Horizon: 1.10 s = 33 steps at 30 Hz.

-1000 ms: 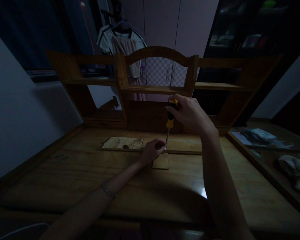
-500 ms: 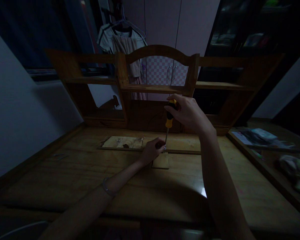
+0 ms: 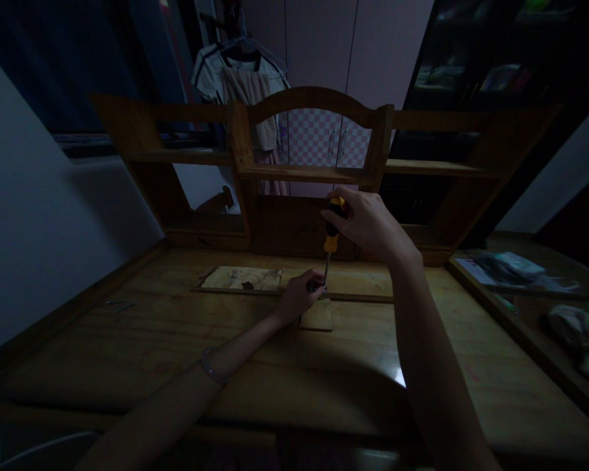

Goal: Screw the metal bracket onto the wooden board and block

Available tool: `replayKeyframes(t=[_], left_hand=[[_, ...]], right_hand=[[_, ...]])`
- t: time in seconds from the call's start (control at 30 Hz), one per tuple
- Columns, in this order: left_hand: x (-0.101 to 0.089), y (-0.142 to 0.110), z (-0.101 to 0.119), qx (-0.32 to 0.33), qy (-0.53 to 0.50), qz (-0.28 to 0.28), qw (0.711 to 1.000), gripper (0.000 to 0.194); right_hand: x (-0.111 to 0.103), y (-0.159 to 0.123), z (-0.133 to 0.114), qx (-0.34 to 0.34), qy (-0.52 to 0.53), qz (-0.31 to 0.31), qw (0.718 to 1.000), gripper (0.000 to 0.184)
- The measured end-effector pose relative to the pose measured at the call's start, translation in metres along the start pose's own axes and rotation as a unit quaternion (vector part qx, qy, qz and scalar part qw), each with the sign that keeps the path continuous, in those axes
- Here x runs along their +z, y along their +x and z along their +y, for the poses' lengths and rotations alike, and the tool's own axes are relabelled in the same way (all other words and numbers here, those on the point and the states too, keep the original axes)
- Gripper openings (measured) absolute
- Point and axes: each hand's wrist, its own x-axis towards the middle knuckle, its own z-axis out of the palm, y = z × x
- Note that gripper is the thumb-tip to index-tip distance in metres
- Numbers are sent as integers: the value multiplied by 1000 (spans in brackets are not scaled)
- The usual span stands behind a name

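My right hand (image 3: 360, 216) is wrapped around the yellow and black handle of a screwdriver (image 3: 330, 241), which stands nearly upright with its shaft pointing down. At the tip there is a small shiny metal piece (image 3: 323, 288), too small to name. The fingers of my left hand (image 3: 299, 296) pinch at this piece, low over the desk. Just below them lies a small flat wooden block (image 3: 317, 316). Behind the hand a long wooden board (image 3: 358, 284) lies across the desk, its left part covered by a pale, stained, torn layer (image 3: 240, 279).
A wooden shelf unit (image 3: 304, 173) rises at the back of the desk (image 3: 177, 353). Thin metal pieces (image 3: 120, 305) lie at the left. Papers and plastic (image 3: 517, 265) and some cloth (image 3: 576, 333) are on a surface at the right. Clothes (image 3: 248, 85) hang behind.
Hardly anything differs. My right hand and the screwdriver handle have shifted very slightly to the left; my left hand stays in place at the tip.
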Motion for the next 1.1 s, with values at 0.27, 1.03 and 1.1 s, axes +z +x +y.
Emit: replayKeyframes(t=[0.27, 1.03, 1.1], left_hand=[[0, -1, -1, -5, -1, 1, 1000, 22], [0, -1, -3, 3, -4, 6, 1000, 25], [0, -1, -3, 7, -7, 14, 1000, 25]], right_hand=[[0, 0, 0, -12, -14, -10, 1000, 29], [3, 0, -11, -27, -6, -19, 999, 20], [4, 0, -11, -25, -5, -16, 1000, 20]])
